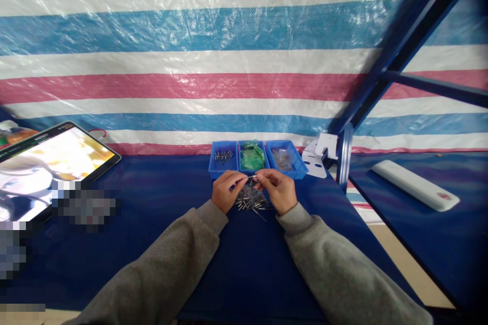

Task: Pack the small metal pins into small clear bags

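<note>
Your left hand (227, 190) and right hand (278, 190), in grey sweatshirt sleeves, are close together above a bench covered in dark blue cloth (160, 249). The fingertips of both hands pinch a thin silver metal pin (249, 177) between them. Directly below your hands lies a loose heap of silver metal pins (249, 202), with a few pointing outward.

Just beyond the heap, three small blue plastic trays stand in a row. The left tray (215, 168) holds short metal pins (223, 157), the middle tray (251, 168) a green plastic bag (251, 156), and the right tray (293, 168) a clear plastic bag (282, 159).

The pin is very thin, so a slack pinch could let it slip and vanish among the others. Its fine end could also prick a fingertip. The trays sit just beyond your fingers, so a careless reach could knock one and scatter its pins. Loose pins at the heap's edge could roll across the cloth if your wrist brushes them.
</note>
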Tool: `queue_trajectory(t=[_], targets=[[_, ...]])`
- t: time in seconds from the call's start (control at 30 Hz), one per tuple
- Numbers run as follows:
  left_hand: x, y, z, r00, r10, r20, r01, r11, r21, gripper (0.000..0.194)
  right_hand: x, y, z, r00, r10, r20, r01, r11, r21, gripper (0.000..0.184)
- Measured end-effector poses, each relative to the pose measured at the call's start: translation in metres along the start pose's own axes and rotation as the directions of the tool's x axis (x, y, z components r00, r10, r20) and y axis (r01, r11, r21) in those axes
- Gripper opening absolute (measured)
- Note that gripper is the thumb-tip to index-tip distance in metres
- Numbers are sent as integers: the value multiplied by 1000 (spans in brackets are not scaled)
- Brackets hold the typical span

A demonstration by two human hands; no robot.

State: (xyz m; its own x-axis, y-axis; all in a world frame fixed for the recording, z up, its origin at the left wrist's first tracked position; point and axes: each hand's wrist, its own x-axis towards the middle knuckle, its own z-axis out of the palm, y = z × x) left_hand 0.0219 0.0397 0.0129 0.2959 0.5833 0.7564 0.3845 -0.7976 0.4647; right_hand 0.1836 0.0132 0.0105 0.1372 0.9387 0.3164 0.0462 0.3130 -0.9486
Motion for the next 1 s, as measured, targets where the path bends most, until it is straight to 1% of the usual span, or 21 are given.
queue_trajectory(t=[0.13,0.3,0.5,0.63,0.7,0.8,0.9,1.0], targets=[[0,1,-1,1000,-17,15,16,1000,11,15,0,1,0,1000,-5,-16,3,997,-76,36],[0,1,-1,999,-44,-7,45,998,35,15,-1,-3,-1,1000,-14,26,19,982,-188,36],[-2,1,-1,998,-70,5,70,995,77,16,-4,-9,-1,994,-94,47,104,938,-331,31],[-1,3,-2,998,-63,8,63,997,51,13,-4,-7,-2,994,-86,72,110,880,-463,33],[0,5,-3,998,-57,-1,57,998,31,11,-4,-7,-2,990,-95,103,135,850,-509,33],[0,7,-3,998,-58,-30,57,998,-27,9,-3,-9,-1,981,-143,132,192,819,-540,31],[-1,7,-2,995,-86,-45,82,993,-81,8,-3,-12,-2,979,-175,101,201,797,-570,32],[-2,5,0,993,-112,-41,111,993,-44,10,-3,-12,-3,978,-195,79,204,787,-582,33]])
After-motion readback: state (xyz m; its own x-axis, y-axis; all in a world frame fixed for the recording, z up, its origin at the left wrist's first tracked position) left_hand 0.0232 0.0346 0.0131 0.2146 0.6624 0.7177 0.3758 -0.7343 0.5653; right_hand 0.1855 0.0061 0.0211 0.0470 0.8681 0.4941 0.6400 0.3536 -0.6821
